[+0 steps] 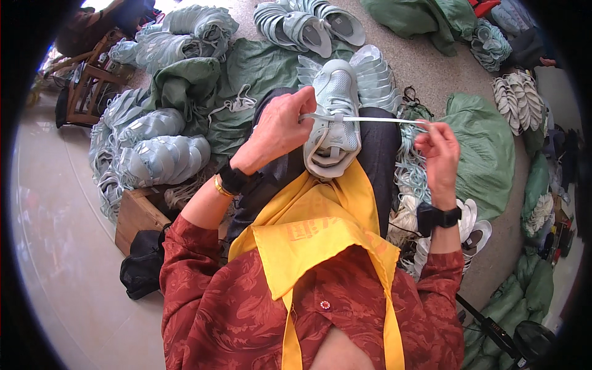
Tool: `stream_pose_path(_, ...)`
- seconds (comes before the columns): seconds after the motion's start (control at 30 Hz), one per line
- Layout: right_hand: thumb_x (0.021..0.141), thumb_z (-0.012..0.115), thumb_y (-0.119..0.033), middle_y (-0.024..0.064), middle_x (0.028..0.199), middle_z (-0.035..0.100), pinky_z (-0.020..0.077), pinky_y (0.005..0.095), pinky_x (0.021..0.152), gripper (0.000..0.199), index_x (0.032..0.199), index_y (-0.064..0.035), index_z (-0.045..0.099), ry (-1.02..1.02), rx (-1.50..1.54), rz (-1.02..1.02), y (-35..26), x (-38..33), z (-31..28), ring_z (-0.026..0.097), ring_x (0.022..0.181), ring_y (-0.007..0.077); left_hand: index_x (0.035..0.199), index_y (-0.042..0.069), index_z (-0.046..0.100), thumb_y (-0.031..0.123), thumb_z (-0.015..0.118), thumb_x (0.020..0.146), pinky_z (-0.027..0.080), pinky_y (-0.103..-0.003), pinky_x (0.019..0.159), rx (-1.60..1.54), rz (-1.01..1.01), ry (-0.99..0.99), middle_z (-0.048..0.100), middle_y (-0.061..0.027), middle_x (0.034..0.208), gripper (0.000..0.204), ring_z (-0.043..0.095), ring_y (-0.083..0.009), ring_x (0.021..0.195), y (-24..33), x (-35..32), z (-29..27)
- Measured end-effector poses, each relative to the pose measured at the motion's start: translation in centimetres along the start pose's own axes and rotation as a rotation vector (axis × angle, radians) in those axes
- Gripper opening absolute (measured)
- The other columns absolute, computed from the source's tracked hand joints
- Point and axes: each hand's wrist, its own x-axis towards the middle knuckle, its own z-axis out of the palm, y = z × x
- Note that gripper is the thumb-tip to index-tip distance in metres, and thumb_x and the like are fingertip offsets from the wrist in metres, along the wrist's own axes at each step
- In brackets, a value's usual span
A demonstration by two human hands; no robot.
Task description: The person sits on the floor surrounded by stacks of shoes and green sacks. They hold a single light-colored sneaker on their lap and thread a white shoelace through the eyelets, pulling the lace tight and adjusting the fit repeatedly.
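A pale grey-blue sneaker [338, 83] rests on my lap between my knees, its heel opening toward me and its toe pointing away. My left hand [285, 123] is closed at the shoe's left side, pinching a short stretch of the lace there. From the shoe's tongue a pale shoelace [382, 119] runs taut to the right. Its far end is pinched between the thumb and fingers of my right hand [439, 148], raised beside my right knee.
Nested stacks of pale shoe uppers [165, 154] lie to the left, with more beyond my knees. A green sack [478, 157] and bundles of laces [410, 160] are at the right. A wooden box [139, 219] stands by my left elbow. A yellow apron [320, 246] covers my lap.
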Motion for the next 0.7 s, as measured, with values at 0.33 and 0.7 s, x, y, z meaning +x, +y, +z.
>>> stream_pose_path(0.33,0.102,0.057,-0.003,0.0244,0.125,0.067,0.0616,0.0311,0.094,0.026,0.122,0.0142,0.058,0.198,0.566,-0.002,-2.0,-0.8,-16.8,0.071,0.103,0.0244,0.092,0.003,0.057,-0.005,0.063,0.083,0.047,-0.04,0.074,0.079,0.294,0.284,0.059,-0.0111,0.082,0.013,0.057,-0.0312,0.084,2.2,1.4,2.0)
stream_pose_path(0.7,0.102,0.054,-0.002,0.0179,0.104,0.071,0.0582,0.0318,0.089,0.025,0.118,0.0155,0.06,0.403,0.449,-0.17,-2.3,-3.6,-33.7,0.069,0.097,0.0215,0.097,0.0,0.055,-0.005,0.063,0.082,0.051,-0.04,0.077,-0.022,0.206,0.184,0.059,-0.0141,0.09,0.018,0.06,-0.0327,0.085,0.6,-0.2,3.0)
